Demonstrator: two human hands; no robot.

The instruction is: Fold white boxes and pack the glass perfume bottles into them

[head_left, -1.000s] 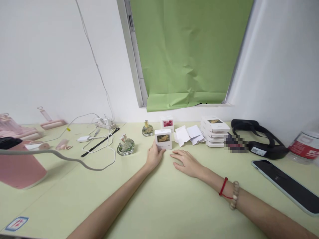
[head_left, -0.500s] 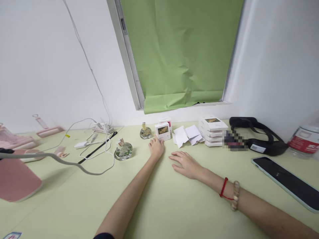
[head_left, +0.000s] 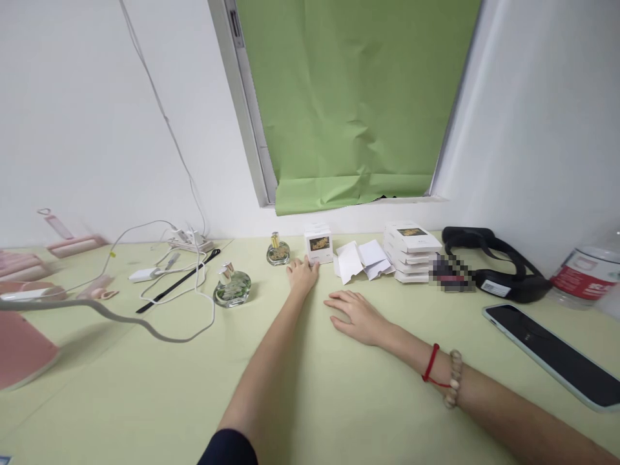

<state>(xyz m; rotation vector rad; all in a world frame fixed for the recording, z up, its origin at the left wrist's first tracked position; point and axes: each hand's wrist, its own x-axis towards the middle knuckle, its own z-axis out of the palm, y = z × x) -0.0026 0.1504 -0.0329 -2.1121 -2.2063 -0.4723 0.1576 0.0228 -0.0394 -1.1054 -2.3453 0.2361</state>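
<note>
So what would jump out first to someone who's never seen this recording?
Probably the big green window covering on the back wall. Below it, the left hand touches an upright white box with a flower picture, left of some folded white papers. Toward the left, a glass perfume bottle stands near a tangle of white cables.

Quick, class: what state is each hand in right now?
Left hand: open, fingertips at the base of the front box.
Right hand: open, empty, on the table.
</note>
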